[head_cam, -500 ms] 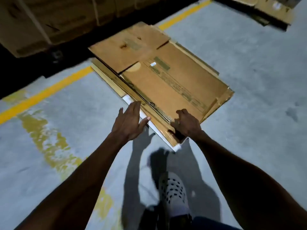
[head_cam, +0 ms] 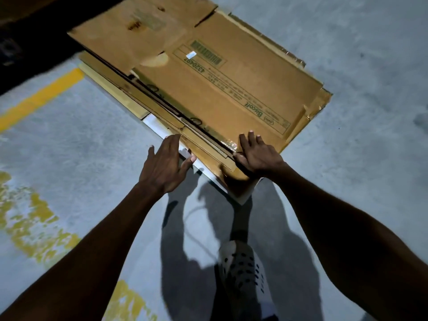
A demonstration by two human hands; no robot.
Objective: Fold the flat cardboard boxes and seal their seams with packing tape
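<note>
Boxes [head_cam: 203, 72] lie flat in a stack on the floor [head_cam: 361, 66], its near corner toward the person. The right hand [head_cam: 258, 155] pinches that corner of the top box, thumb tucked under its edge, likely to peel it off the stack. The left hand [head_cam: 165, 163] rests with straight fingers against the stack's near-left edge, probably steadying it. No tape shows.

The far corner of the top flattened box [head_cam: 208, 72] runs off the upper edge, and the sheets beneath it show only as stepped edges. The right hand [head_cam: 259, 156] hides its thumb at the stack's near corner. Small print beside the barcode label [head_cam: 208, 53] is too fine to read, and the white shoe [head_cam: 243, 272] is cut by the bottom edge.
</note>
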